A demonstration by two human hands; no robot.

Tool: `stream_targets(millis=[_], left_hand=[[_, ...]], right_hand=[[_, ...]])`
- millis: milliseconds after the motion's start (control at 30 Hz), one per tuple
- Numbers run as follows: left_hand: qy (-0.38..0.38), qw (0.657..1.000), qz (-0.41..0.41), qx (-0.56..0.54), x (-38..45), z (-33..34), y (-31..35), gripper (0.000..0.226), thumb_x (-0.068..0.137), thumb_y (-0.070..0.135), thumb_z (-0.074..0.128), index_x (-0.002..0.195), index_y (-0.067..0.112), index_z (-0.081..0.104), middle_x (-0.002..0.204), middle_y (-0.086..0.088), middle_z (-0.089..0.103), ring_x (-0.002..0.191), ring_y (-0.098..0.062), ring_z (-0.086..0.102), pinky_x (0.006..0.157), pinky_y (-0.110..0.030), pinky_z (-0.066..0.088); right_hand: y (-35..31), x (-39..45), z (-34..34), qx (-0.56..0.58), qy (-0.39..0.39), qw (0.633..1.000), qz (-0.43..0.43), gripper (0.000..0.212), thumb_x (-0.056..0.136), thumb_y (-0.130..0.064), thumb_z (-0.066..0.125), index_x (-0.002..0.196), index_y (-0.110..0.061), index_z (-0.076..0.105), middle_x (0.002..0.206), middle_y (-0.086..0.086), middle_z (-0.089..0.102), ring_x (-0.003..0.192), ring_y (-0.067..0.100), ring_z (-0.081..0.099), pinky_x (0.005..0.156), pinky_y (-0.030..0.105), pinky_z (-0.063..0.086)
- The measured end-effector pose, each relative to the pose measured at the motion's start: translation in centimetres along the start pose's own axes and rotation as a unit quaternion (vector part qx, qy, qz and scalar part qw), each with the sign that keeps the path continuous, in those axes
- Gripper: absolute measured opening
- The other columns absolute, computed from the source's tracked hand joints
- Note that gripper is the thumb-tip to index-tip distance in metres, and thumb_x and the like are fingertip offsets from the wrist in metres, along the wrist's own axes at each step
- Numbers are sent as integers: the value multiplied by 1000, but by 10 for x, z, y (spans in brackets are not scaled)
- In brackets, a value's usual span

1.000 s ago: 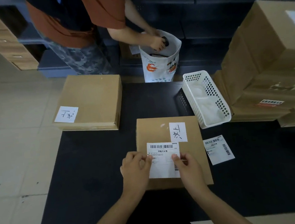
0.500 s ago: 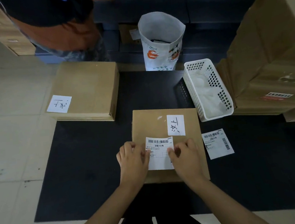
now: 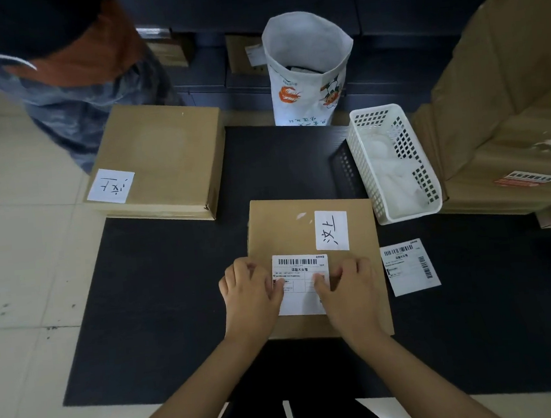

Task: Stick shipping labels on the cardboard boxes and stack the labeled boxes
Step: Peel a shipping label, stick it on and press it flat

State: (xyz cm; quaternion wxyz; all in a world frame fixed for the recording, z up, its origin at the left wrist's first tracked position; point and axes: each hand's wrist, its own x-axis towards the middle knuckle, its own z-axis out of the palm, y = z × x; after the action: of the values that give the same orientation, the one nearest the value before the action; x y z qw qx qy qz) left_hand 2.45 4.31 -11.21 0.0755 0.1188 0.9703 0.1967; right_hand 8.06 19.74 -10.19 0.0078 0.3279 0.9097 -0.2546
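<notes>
Two hands (image 3: 303, 289) on one label (image 3: 302, 283), seemingly flat.

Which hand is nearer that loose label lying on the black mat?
Right. The right hand rests on the brown cardboard box beside the loose white barcode label; the left hand sits farther away.

You're looking at a matt brown cardboard box (image 3: 305, 226) bearing a smooth white paper label (image 3: 302, 284), on a matt black mat (image 3: 175, 301), beside a perforated white plastic basket (image 3: 393, 162).
</notes>
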Motion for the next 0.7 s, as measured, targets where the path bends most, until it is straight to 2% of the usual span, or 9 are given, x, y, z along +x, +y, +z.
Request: stream_targets(millis=[67,133,200,267,333,367,500,700], left_hand=[[50,998,29,6,0,1,0,18,80,25,71,80,15,56,108,-6,52,101,-24,50,89,-41,40],[87,991,104,9,-2,2,1,15,81,18,62,93,14,55,112,-6,54,103,-24,51,89,-37,36],[56,979,188,51,-8,4,6,31,82,23,58,111,13,57,123,-7,57,115,-22,51,94,-35,32],[6,968,229,99,-14,12,8,45,88,28,47,128,8,56,135,-9,55,128,-24,49,103,-39,29],[-32,969,219,113,-14,19,2,53,93,30,34,139,6,46,145,-10,46,137,-24,39,107,-43,26],[-46,968,216,119,-13,21,-3,53,96,31,29,143,7,40,150,-9,39,141,-22,31,109,-44,23],[-64,964,226,129,-11,23,-16,55,104,33,6,148,10,28,157,-4,25,145,-17,17,113,-44,16],[-58,971,204,108,-12,25,-16,55,103,36,13,150,9,23,159,-5,18,147,-15,12,115,-42,15]], right_hand=[[-1,-5,2,-54,55,995,-62,27,82,-33,68,92,-15,52,102,5,50,93,21,50,81,35,47],[-2,-12,8,-54,74,986,-137,29,84,-27,66,106,-12,56,116,11,57,104,28,56,89,35,47],[-5,-20,17,-54,50,976,-206,39,91,-31,49,124,-11,51,133,14,55,120,31,54,99,38,43],[-4,-24,26,-92,7,962,-256,50,99,-33,26,139,-7,41,146,14,45,136,30,39,110,43,34],[-1,-20,32,-127,-38,958,-253,60,103,-38,5,147,-6,30,154,13,33,144,27,23,112,47,22],[2,-18,34,-139,-54,958,-246,62,102,-40,0,149,-7,25,156,12,29,145,26,19,112,47,19],[13,-15,39,-161,-70,954,-244,58,104,-43,4,152,-13,14,159,6,23,147,21,15,116,44,12],[15,-16,37,-157,-60,959,-230,63,102,-46,9,151,-9,23,159,7,21,147,20,15,118,44,9]])
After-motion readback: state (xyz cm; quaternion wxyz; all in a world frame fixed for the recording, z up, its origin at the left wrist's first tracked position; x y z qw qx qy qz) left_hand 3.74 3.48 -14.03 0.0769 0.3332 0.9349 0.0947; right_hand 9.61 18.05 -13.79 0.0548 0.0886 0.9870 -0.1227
